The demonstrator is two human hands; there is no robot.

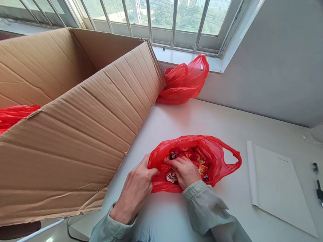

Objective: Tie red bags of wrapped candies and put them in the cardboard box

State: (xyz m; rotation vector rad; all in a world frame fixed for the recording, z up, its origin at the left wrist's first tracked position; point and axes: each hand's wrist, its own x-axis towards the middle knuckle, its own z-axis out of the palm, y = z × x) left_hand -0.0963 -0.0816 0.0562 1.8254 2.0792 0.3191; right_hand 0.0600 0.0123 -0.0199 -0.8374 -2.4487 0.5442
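Note:
An open red plastic bag (218, 157) lies on the white table, its handle loop pointing right. Inside it are several small wrapped packets (199, 156), mostly red with some gold and black. My left hand (139, 184) is closed on the bag's left edge, thumb over the rim. My right hand (185, 170) reaches into the bag among the packets, its fingers bent down; the fingertips are partly hidden, and what they hold, if anything, cannot be made out.
A large open cardboard box (77, 140) fills the left side, with red plastic (8, 117) in it. Another red bag (183, 81) sits by the window sill. On the right lie a white notepad (280, 186) and a black pen (320, 194).

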